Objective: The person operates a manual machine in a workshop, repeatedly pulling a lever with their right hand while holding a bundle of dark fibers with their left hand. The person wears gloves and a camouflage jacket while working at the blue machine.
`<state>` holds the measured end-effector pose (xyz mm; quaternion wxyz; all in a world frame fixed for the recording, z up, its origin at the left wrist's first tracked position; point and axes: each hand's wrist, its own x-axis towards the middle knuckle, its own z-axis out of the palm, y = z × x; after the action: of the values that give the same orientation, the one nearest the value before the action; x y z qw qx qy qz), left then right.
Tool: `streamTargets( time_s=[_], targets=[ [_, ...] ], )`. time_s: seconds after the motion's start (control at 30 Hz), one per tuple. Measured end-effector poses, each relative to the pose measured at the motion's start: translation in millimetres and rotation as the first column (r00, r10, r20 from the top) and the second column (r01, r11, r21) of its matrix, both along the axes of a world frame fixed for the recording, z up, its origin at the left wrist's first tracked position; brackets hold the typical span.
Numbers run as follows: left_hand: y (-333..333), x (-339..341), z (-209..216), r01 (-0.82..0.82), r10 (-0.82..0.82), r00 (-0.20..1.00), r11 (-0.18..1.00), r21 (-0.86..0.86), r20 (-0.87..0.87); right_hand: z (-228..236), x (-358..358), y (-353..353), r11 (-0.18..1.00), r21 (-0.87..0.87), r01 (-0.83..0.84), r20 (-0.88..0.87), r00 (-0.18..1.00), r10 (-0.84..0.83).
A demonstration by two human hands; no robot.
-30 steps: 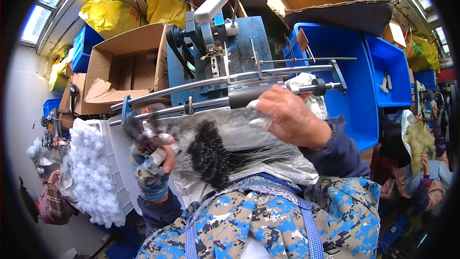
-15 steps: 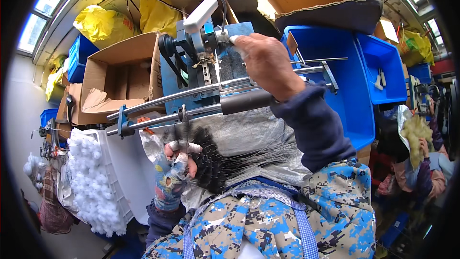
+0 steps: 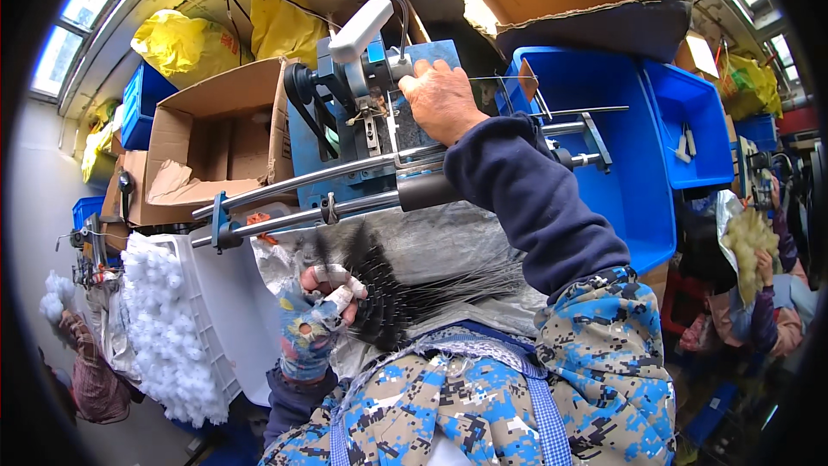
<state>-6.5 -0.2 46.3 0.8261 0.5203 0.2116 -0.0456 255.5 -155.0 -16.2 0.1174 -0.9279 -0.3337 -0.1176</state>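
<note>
At the blue machine, my right hand is closed in front of the round metal head. A thin wire runs out to the right from behind its knuckles; the fingertips are hidden. Low on the left, my left hand, with taped fingers and a patterned sleeve cover, is closed on a slim black-bristled brush, which is blurred. Against it lies a bundle of black-bristled wire brushes, their bare wire stems pointing right across a grey sheet over my lap.
Metal rails cross between me and the machine. An open cardboard box stands left, blue bins right. White tufted pieces fill a white crate on the left. Another person's hand holds yellowish bristle pieces at far right.
My right hand has moved left and closed at the machine's head, and a wire now shows beside it. My left hand shifted slightly, with the brush tilting. At far left another person's hand has appeared.
</note>
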Motion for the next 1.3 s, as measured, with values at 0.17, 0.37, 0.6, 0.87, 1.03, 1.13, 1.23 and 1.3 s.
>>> streamTargets(
  time_s=[0.17, 0.37, 0.6, 0.87, 1.03, 1.13, 1.23, 1.3],
  targets=[
    [2.2, 0.1, 0.8, 0.011, -0.010, 0.999, 0.999, 0.036, -0.030, 3.5, -3.2, 0.5, 0.999, -0.010, 0.050, -0.007, 0.999, -0.050],
    [4.1, 0.1, -4.8, 0.036, -0.036, 0.999, 0.999, 0.004, 0.022, 1.8, -1.9, -0.4, 1.000, 0.015, 0.020, -0.021, 1.000, -0.020],
    [4.6, -0.6, -3.5, 0.020, -0.020, 1.000, 1.000, 0.009, -0.001, 3.6, -3.1, 0.1, 0.999, 0.027, 0.030, -0.059, 0.998, -0.028],
    [2.0, 1.6, -2.2, 0.023, -0.022, 1.000, 1.000, 0.006, -0.016, -7.9, 11.2, -0.1, 0.983, 0.181, 0.009, -0.233, 0.972, 0.034],
    [3.3, 1.0, -0.7, 0.023, -0.023, 1.000, 1.000, 0.017, -0.014, -2.6, 8.8, -1.8, 0.994, 0.086, 0.074, -0.239, 0.970, -0.051],
    [9.3, -2.4, -1.0, 0.011, -0.011, 1.000, 0.999, 0.041, 0.006, -5.2, -2.6, -16.6, 0.993, 0.081, 0.088, -0.065, 0.994, -0.083],
    [15.1, -3.1, -1.1, -0.037, 0.038, 0.999, 0.999, 0.030, -0.031, -1.0, -23.1, -38.6, 0.995, 0.037, 0.091, -0.014, 0.996, -0.090],
    [12.8, 0.5, -5.8, -0.067, 0.066, 0.997, 0.997, -0.034, -0.046, -1.6, -29.0, -38.7, 0.994, 0.051, 0.094, -0.097, 0.991, -0.089]
  ],
)
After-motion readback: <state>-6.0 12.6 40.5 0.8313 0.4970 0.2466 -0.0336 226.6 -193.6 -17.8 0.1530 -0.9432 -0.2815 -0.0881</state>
